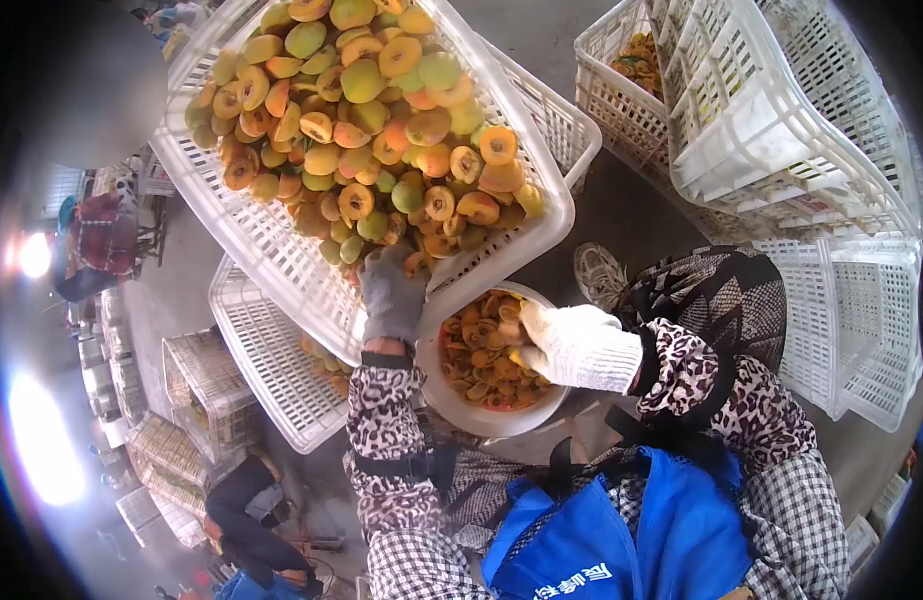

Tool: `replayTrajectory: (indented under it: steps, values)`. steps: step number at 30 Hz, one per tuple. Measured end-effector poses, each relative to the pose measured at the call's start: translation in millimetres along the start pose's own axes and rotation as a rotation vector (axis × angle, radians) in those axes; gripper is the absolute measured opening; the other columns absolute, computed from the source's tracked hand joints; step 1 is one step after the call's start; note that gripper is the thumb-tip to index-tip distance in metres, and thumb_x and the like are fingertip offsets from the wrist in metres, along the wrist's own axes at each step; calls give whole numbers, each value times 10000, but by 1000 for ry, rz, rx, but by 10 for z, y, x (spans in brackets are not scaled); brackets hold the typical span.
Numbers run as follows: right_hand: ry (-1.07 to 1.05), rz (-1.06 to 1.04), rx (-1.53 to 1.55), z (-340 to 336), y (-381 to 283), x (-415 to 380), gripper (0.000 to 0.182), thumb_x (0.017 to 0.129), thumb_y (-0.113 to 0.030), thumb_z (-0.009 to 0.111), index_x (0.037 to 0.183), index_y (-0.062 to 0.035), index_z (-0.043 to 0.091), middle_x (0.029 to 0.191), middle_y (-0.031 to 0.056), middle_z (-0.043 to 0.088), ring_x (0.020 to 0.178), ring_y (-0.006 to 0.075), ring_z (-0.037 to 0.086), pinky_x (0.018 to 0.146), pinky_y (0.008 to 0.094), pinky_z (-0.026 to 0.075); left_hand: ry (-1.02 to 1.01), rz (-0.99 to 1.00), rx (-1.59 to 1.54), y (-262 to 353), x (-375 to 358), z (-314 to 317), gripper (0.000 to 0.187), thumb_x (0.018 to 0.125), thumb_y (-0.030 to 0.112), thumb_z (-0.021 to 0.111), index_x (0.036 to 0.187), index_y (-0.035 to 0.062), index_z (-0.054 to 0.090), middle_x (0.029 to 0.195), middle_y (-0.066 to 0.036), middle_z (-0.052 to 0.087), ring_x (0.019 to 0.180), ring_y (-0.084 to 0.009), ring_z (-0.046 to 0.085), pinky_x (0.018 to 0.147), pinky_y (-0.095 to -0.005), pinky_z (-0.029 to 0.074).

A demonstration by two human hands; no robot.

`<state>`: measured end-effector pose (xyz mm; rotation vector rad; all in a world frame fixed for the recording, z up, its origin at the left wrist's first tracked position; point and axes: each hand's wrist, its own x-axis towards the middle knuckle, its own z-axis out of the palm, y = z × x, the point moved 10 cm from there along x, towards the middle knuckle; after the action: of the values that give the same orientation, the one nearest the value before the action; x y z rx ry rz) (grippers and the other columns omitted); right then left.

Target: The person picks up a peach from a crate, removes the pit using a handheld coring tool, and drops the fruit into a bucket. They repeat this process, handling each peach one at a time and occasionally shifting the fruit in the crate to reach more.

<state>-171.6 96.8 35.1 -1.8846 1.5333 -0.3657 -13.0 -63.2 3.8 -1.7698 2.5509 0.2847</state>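
Fruit sits in a crate above grey floor; left hand, right hand: grip unclear.

1. So the floor is plain grey, kinda concrete-looking.
2. Loads of worn pale crates sitting on it over on the left, plus one light-coloured shoe near the middle.
3. Right side's got more white crates, some stacked.
4. Big crate full of halved fruit overlaps a lower crate; can't see what's propping it up.
5. Bucket of fruit pieces: base hidden, so no clue what's under it.
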Motion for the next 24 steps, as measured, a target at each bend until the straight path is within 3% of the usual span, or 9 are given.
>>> replayTrajectory:
  steps: [2, 3, 5, 7, 8, 9, 11, 19, 24]
  values:
    - [147, -14, 121, -151, -107, 73, 346, 868, -313, 617, 993, 0, 541, 718, 164, 606, 619, 333, 632, 529, 405, 509, 87, -245, -714, -83, -187, -174, 429, 857, 221, 627, 1226, 32, 515, 1066, -173, 600, 1020, -319, 600, 918, -418, 472]
    - [292, -23, 240, -295, -140, 76, 312, 866, -296, 605, 915, 4, 537, 694, 156, 606, 594, 307, 627, 514, 399, 498, 87, -246, -710, 7, -278, -305, 429, 857, 221, 627, 1226, 32, 515, 1066, -173, 600, 1020, -319, 600, 918, -418, 472]
    - [281, 1, 337, -379, -257, 156, 315, 858, -292, 615, 930, 1, 527, 731, 179, 615, 644, 338, 634, 559, 411, 506, -118, -321, -1820, 387, -480, -345, 412, 925, 249, 592, 1260, 19, 526, 1071, -141, 608, 1018, -283, 607, 900, -424, 522]
    - [162, 95, 343, -267, -279, 216, 371, 858, -341, 620, 1090, -61, 549, 873, 182, 649, 786, 402, 642, 688, 443, 522, -124, -276, -2004, 595, -627, -465, 417, 955, 284, 559, 1271, 15, 516, 1093, -150, 603, 1032, -293, 605, 922, -457, 518]
    - [161, 100, 326, -247, -289, 223, 356, 854, -333, 625, 1056, -50, 547, 851, 185, 641, 762, 404, 636, 672, 450, 518, -116, -230, -2192, 703, -663, -535, 428, 985, 319, 526, 1282, 11, 505, 1115, -158, 598, 1046, -302, 603, 943, -490, 514]
    - [156, 101, 335, -235, -299, 218, 356, 854, -333, 625, 1056, -50, 547, 851, 185, 641, 762, 404, 636, 672, 450, 518, -116, -241, -2186, 752, -678, -555, 428, 985, 319, 526, 1282, 11, 505, 1115, -158, 598, 1046, -302, 603, 943, -490, 514]
    - [174, 58, 284, -251, -383, 212, 348, 859, -327, 622, 1023, -32, 535, 835, 195, 634, 734, 405, 630, 645, 456, 513, -63, -281, -2239, 752, -707, -602, 463, 1045, 375, 350, 1312, 14, 459, 1170, -175, 564, 1096, -305, 576, 984, -495, 484]
    - [255, -85, 357, -231, -721, 234, 337, 843, -248, 649, 1033, -8, 507, 795, 206, 613, 689, 389, 628, 585, 446, 499, -1, -274, -2293, 519, -916, -673, 329, 1025, 335, 441, 1125, 35, 533, 1107, -158, 597, 1046, -322, 601, 942, -480, 502]
    - [210, -48, 276, -217, -881, 271, 240, 804, -174, 651, 924, -17, 514, 664, 157, 590, 614, 356, 614, 566, 434, 488, 100, -260, -1926, 435, -991, -798, 434, 1054, 397, 316, 1100, 24, 532, 989, -127, 623, 978, -282, 630, 899, -393, 527]
